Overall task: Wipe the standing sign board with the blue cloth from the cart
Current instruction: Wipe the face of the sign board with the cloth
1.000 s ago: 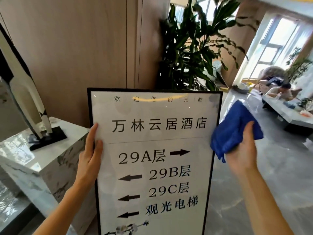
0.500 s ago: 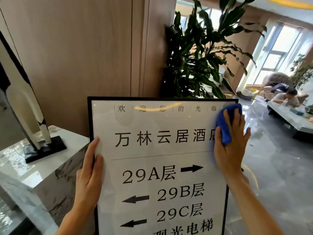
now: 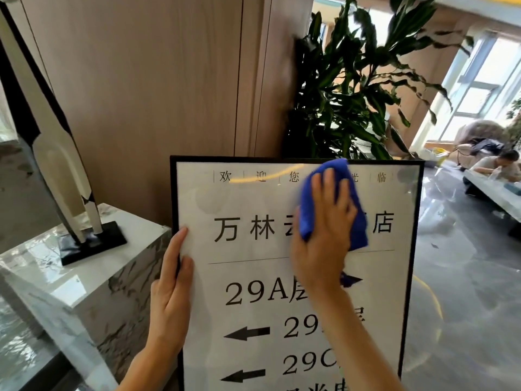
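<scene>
The standing sign board (image 3: 400,272) fills the lower middle of the head view: a white panel in a black frame with black lettering and arrows. My right hand (image 3: 324,241) lies flat on its upper middle, pressing the blue cloth (image 3: 310,204) against the face and covering part of the large lettering. My left hand (image 3: 172,294) grips the board's left frame edge, thumb on the front. The cart is out of view.
A marble plinth (image 3: 93,280) with a black-and-white sculpture (image 3: 56,170) stands close on the left. A tall potted plant (image 3: 352,88) rises behind the board. Glossy grey floor (image 3: 465,292) opens to the right, where a person (image 3: 496,165) sits at a low table.
My right hand brought the cloth from the air beside the board onto its top right corner, then slid it left to the upper middle. My left hand kept its grip.
</scene>
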### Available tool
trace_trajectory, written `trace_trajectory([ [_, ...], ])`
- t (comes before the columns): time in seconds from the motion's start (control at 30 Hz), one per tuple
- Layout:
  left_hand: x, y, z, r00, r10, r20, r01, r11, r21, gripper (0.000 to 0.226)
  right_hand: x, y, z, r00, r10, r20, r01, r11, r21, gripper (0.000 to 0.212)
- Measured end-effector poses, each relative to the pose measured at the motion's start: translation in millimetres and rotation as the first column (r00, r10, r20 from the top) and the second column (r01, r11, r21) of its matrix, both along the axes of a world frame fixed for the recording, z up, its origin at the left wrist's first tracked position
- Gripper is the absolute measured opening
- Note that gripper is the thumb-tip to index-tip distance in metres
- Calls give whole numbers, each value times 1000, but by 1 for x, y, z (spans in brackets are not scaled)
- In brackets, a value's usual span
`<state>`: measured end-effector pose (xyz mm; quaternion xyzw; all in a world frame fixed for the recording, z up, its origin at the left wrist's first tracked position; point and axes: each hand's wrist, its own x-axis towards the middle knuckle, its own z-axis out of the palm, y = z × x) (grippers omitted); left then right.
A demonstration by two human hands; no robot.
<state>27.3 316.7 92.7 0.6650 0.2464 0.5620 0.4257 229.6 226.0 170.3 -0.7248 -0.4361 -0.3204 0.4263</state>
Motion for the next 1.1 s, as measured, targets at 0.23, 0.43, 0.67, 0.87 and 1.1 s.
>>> trace_trajectory([
  [0.23, -2, -3, 2, 1000, -14, -12, 14, 999, 28, 61, -94, 52, -1, 984, 7, 177, 20, 988, -153, 73],
  [0.43, -1, -3, 4, 1000, -10, 4, 10, 1000, -7, 47, -86, 48, -4, 942, 81, 325, -18, 981, -192, 60],
  [0.67, 4, 2, -4, 999, -12, 30, 15, 996, -83, 43, 24, -16, -2, 956, 25, 291, 17, 990, -141, 68],
  [0.87, 5, 2, -4, 996, -49, 73, 55, 995, -78, 43, 113, -81, 2, 995, -24, 92, 25, 1000, -8, 65],
  [1.1, 5, 2, -4, 993, -74, 91, 80, 995, -62, 39, 102, -81, -20, 997, 39, -63, -30, 991, 130, 61],
])
